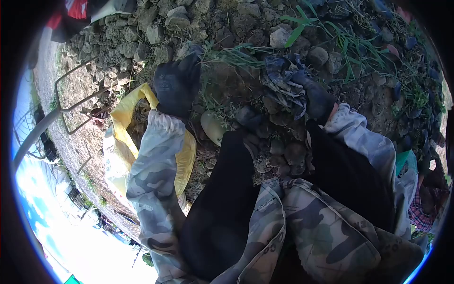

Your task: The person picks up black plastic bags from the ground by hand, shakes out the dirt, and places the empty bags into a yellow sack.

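My left hand (177, 87), in a dark work glove, is over the soil beside the yellow-rimmed bag (130, 113). Its back faces up, and its fingertips are lost in shadow near a tuft of grass (231, 56). My right hand (319, 99), also gloved, is closed on a crumpled dark plastic sheet (286, 85) streaked with dirt. Between my knees and hands lies a smooth, pale oval lump (213, 128). Darker rounded lumps (248, 117) are right of it on the ground.
A garden fork (61, 110) stands at the left, tines toward the bag. Clods and stones (177, 19) cover the ground ahead, with green blades of grass (350, 45) at the upper right. Red and dark cloth (73, 14) shows at the top left, plaid cloth (422, 213) at the right edge.
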Demonstrator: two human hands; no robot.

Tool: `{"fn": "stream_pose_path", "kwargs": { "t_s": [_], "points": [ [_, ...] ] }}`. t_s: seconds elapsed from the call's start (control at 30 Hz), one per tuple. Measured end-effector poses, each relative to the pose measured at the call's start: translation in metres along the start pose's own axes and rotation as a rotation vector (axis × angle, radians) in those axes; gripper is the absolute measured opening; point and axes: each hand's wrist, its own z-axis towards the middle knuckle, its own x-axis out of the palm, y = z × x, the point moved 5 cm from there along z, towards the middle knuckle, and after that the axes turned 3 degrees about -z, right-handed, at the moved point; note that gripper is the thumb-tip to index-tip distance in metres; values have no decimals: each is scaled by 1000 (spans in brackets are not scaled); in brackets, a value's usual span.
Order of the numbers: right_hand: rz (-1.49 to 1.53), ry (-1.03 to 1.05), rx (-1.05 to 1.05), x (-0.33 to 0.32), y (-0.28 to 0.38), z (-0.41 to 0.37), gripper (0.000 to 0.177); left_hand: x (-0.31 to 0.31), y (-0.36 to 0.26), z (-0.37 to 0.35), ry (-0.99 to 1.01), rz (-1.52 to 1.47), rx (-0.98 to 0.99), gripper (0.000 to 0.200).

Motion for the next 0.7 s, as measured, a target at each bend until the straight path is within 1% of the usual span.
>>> {"fn": "stream_pose_path", "kwargs": {
  "t_s": [0.03,0.07,0.13,0.2,0.23,0.27,0.3,0.33,0.37,0.43,0.47,0.53,0.57,0.6,0.63,0.67,0.7],
  "points": [
    [-452,1,-156,1,7,-2,35,14,2,-1,-76,213,214,17],
    [-464,-1,-160,0,7,-3,35,36,5,-3,-17,400,286,25],
    [207,-32,83,-2,-1,-1,36,82,7,-14,109,436,369,31],
    [124,-33,67,-3,2,-2,36,109,-1,-30,191,247,324,40],
    [62,-42,54,1,6,-3,36,107,-7,-35,182,250,313,40],
    [213,-75,96,6,6,-2,31,103,-11,-43,156,173,301,44],
    [208,-65,100,7,6,0,31,98,-13,-47,133,98,290,49],
    [346,-107,148,5,3,2,30,90,-10,-50,123,50,360,48],
    [484,-149,196,4,-1,2,30,86,-8,-50,122,57,352,48],
    [491,-167,228,7,-1,1,30,71,25,-46,8,-457,-329,40],
    [499,-193,254,7,-1,0,31,69,30,-41,1,-452,-332,40],
    [492,-182,249,9,0,0,31,50,38,-21,-318,-257,-139,34],
    [487,-180,245,10,1,1,31,51,41,-14,-330,-255,-141,34],
    [474,-176,245,13,2,-1,31,57,44,-6,-223,-220,-255,34],
    [320,-208,201,14,5,-2,31,64,45,-2,-113,-188,-370,34],
    [167,-238,157,13,8,-2,31,66,39,1,-128,-117,-379,33],
    [157,-236,161,9,6,0,31,72,43,0,-134,-121,-388,33]
  ]
}}
